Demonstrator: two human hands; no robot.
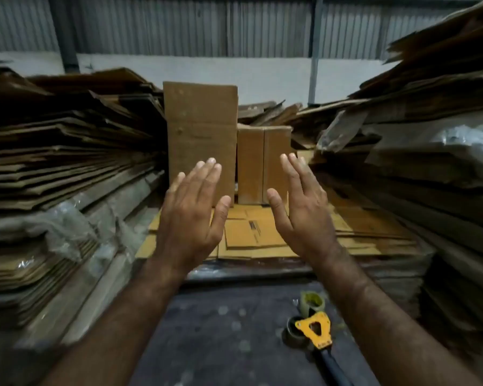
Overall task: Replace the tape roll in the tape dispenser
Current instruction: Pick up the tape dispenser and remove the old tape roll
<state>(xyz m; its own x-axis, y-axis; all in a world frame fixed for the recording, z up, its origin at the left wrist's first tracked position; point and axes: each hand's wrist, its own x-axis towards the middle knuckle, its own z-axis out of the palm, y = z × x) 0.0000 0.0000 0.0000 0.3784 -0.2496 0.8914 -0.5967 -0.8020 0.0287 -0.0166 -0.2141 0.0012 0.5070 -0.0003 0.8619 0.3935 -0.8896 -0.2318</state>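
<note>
Both hands are raised in the middle of the frame, backs toward the camera, fingers straight and spread. The left hand (191, 215) and the right hand (301, 210) hold nothing; each grip is wide open and the two are apart from each other. The tape dispenser (317, 328), yellow with a dark handle, lies on the dark table (221, 330) at the lower right of the frame, well below the hands. A tape roll (313, 300) sits just above it, close to the right forearm. A dark round part (294, 331) shows at the dispenser's left side. Upright cardboard boxes (201, 129) stand behind the hands, with stacks of flattened cardboard (67, 151) on both sides.
</note>
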